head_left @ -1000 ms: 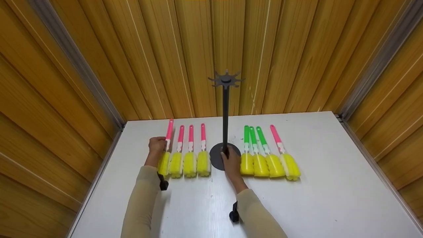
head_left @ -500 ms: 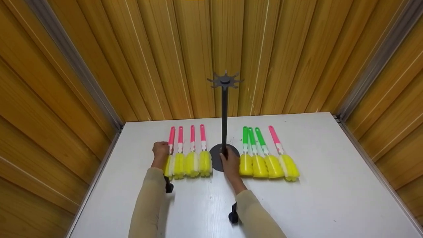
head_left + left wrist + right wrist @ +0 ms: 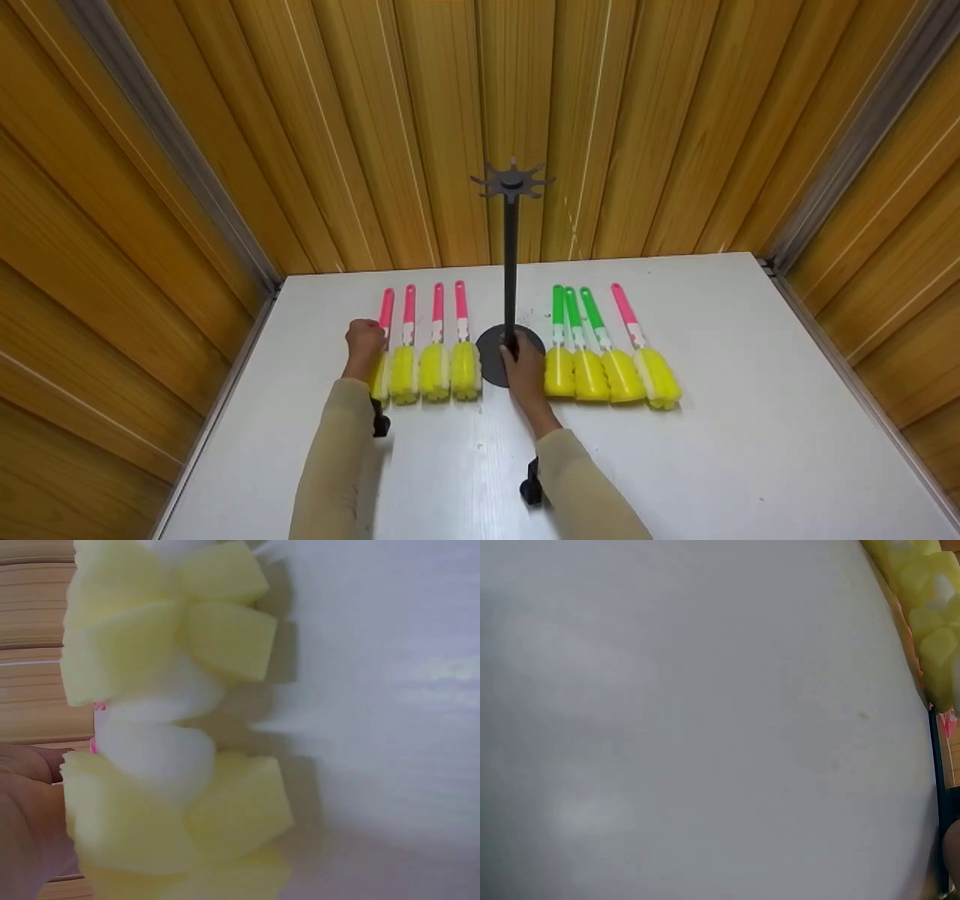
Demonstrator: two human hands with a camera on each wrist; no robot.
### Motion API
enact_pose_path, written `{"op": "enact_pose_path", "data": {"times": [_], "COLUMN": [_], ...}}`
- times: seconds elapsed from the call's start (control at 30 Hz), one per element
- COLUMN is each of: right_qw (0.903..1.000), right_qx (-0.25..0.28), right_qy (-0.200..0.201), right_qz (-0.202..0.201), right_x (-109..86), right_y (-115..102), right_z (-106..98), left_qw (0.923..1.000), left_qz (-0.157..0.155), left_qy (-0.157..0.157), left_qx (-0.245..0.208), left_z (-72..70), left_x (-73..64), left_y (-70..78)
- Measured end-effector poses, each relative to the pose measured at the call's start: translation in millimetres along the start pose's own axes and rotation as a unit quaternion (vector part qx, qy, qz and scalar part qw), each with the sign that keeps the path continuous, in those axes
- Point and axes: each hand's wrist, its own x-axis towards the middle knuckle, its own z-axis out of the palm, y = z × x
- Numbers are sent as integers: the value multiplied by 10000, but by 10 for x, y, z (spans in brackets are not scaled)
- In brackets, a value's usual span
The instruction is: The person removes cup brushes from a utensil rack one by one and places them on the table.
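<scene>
In the head view my left hand (image 3: 364, 346) holds the leftmost sponge bottle brush (image 3: 387, 307) by the white part below its pink handle. Its yellow-and-white sponge head (image 3: 135, 817) shows large in the left wrist view, lying on the table. Close on its right lie other pink-handled brushes (image 3: 405, 373) in a row, handles pointing away from me. My right hand (image 3: 526, 367) grips the dark pole of an upright stand (image 3: 511, 262) low down, just above its round base (image 3: 491, 360). A hooked ring (image 3: 511, 181) tops the pole.
Right of the stand lie three green-handled brushes (image 3: 589, 375) with yellow heads, side by side. Beside them is one more pink-handled brush (image 3: 658, 379), slightly tilted. Wood-patterned walls (image 3: 420, 150) enclose the white table (image 3: 720, 450) at the back and sides.
My left hand has moved slightly right and toward me, bringing the leftmost brush into line with the row. Neighbouring brushes shifted a little. My right hand stays on the pole.
</scene>
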Motion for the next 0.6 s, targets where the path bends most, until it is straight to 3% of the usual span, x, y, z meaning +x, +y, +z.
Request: {"op": "enact_pose_path", "data": {"times": [0.27, 0.4, 0.5, 0.6], "right_qw": [10000, 10000, 9999, 9994], "right_qx": [40, 56, 105, 220], "right_qy": [-15, -72, -105, -143], "right_qz": [-19, -30, 34, 208], "right_x": [3, -35, -13, 60], "right_y": [-42, -37, -40, -60], "right_z": [58, 86, 95, 77], "left_qw": [9999, 9998, 9955, 9819], "left_qz": [-91, 80, 761, 1622], "left_qy": [29, 88, 461, 928], "left_qx": [76, 156, 312, 321], "left_z": [-24, -53, -63, -42], "left_x": [99, 79, 75, 83], "left_y": [-97, -158, -167, -121]}}
